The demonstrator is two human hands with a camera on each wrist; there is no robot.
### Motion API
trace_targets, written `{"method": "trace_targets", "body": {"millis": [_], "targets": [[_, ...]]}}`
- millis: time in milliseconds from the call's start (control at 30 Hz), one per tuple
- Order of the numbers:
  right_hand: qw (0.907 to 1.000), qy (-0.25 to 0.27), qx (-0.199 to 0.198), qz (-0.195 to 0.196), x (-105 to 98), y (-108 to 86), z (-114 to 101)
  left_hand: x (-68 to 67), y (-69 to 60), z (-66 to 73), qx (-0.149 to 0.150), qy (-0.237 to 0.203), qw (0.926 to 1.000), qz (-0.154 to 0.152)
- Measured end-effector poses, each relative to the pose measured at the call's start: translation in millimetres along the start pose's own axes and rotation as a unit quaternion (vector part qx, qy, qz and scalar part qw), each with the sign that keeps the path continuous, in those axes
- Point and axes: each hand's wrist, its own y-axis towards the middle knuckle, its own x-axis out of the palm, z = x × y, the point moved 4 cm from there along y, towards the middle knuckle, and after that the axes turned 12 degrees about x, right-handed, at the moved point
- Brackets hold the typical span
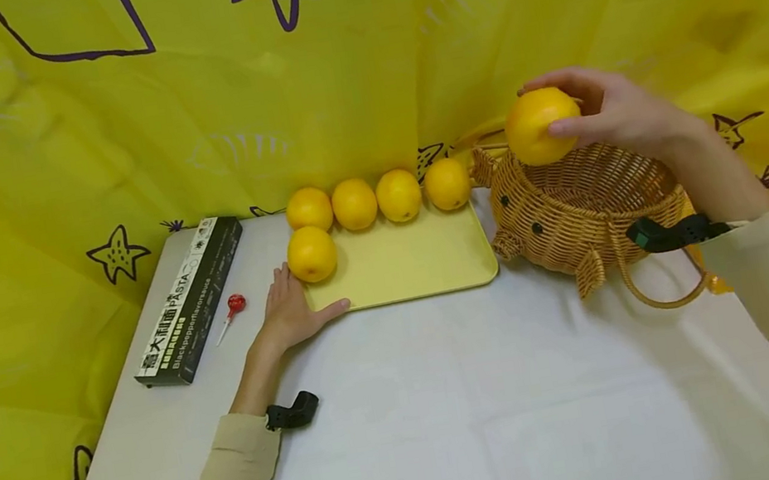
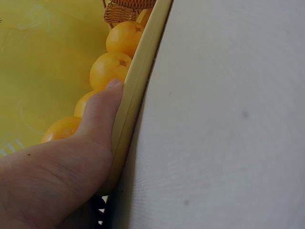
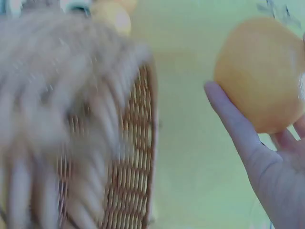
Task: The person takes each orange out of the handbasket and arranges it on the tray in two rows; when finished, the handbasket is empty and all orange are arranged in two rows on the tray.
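Observation:
My right hand (image 1: 625,114) grips an orange (image 1: 542,126) just above the wicker basket (image 1: 563,220), which is shaped like a pig. In the right wrist view the thumb and fingers wrap the same orange (image 3: 262,75), apart from the basket's rim. My left hand (image 1: 287,310) rests at the left front corner of a pale yellow tray (image 1: 410,261), its fingers along the side and its thumb on the front edge. On the tray, several oranges (image 1: 355,204) form a row at the back, and one orange (image 1: 312,254) sits in front at the left.
Left of the tray lie a black and white pasta box (image 1: 189,304) and a red lollipop (image 1: 236,304). The basket's handle (image 1: 666,303) hangs down at its front right. A yellow patterned cloth (image 1: 346,95) rises behind the white table (image 1: 501,406).

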Motion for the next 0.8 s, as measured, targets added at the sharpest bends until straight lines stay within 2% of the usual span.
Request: {"method": "trace_targets", "body": {"millis": [100,200,400,633,700,800], "targets": [[0.9986,0.014,-0.047,-0.019,19.6,1.4,-7.3,0.7,0.1,-0.3,0.001,-0.001,1.0000,0.002],[0.9976,0.004,-0.061,-0.034,34.5,2.8,-10.6,0.2,-0.2,0.1,0.003,0.000,1.0000,0.002],[0.9988,-0.031,-0.027,-0.027,52.9,6.6,-9.0,-0.8,-1.4,1.5,0.000,-0.001,1.0000,-0.001],[0.9972,-0.069,0.020,0.023,87.0,15.4,-6.7,1.3,0.0,-0.2,0.000,-0.001,1.0000,-0.003],[0.9975,-0.063,0.025,0.020,101.6,21.2,-5.7,1.4,0.2,-0.3,0.000,-0.002,1.0000,-0.001],[0.9987,-0.044,0.026,-0.007,123.6,32.2,-1.6,2.6,1.0,0.9,-0.001,-0.004,1.0000,0.001]]}}
